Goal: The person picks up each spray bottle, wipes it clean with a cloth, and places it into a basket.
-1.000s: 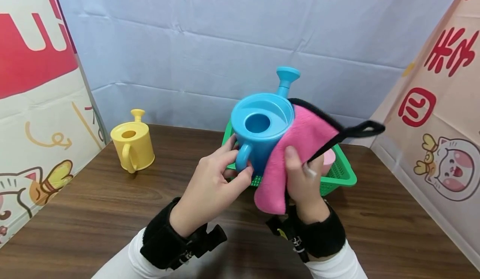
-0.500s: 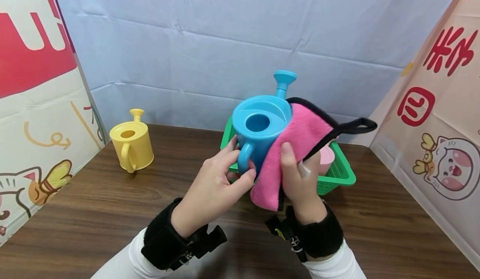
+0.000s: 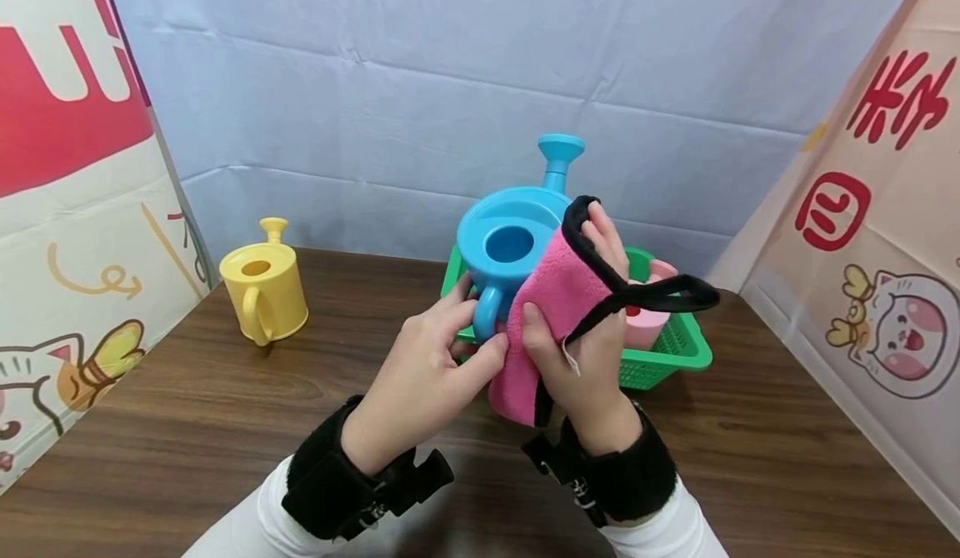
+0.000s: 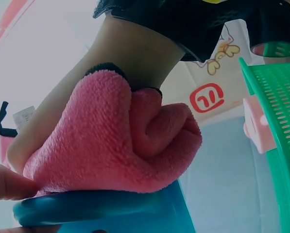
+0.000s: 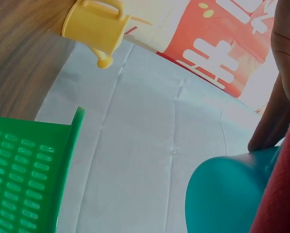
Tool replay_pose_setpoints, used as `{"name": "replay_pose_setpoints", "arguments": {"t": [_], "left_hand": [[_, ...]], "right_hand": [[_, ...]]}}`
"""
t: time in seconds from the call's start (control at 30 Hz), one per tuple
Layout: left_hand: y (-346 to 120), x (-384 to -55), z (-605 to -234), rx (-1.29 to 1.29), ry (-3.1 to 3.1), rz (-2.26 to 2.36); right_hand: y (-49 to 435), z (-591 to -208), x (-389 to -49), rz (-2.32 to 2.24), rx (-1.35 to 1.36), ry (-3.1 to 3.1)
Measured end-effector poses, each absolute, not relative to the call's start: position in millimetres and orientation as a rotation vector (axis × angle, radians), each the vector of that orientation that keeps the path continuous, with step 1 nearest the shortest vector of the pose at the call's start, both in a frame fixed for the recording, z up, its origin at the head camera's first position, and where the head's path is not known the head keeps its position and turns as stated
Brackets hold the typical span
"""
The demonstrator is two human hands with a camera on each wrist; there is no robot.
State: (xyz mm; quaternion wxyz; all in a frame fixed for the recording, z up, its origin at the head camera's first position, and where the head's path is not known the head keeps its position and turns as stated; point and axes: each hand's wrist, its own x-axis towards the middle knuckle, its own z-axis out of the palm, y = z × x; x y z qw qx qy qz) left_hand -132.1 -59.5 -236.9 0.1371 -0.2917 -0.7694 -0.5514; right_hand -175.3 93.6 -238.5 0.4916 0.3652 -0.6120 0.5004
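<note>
A blue toy watering can (image 3: 516, 201) is held up over the front of the green basket, its spout pointing away. My left hand (image 3: 423, 379) grips it by the handle side, thumb and fingers about the handle. Against the can's right side lies a pink cloth (image 3: 558, 287) with black edging and a black loop. My right hand (image 3: 588, 366) holds this cloth, thumb on the near face and fingers behind it. In the left wrist view the bunched cloth (image 4: 101, 141) touches the blue can (image 4: 120, 208). The right wrist view shows the can's rounded body (image 5: 227, 194) beside the cloth.
Behind the blue can, a green perforated basket (image 3: 675, 354) stands on the wooden table (image 3: 345, 441), with a pink watering can (image 3: 645, 331) inside. A yellow watering can (image 3: 270, 291) stands upright at the left. Pale sheeting (image 3: 375, 108) closes off the back, printed panels the sides.
My right hand has moved left with the cloth, covering more of the can's right side, and its fingertips now show behind the cloth. The blue can shifts slightly left; my left hand stays nearly still.
</note>
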Motion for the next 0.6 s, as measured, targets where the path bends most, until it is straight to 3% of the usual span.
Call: {"name": "replay_pose_setpoints", "arguments": {"t": [0.17, 0.4, 0.6], "left_hand": [[-61.9, -131.2, -234.5, -0.821, -2.238, -1.542], [-64.8, -131.5, -231.7, -0.802, -2.264, -1.460], [-62.1, -132.1, -235.5, -0.822, -2.235, -1.514]], "right_hand": [[101.8, -239.2, -174.0, 1.485, 0.916, -1.442], [118.0, -240.3, -165.8, 1.987, 0.678, -1.516], [109.2, -241.7, -171.5, 1.696, 0.802, -1.450]]}}
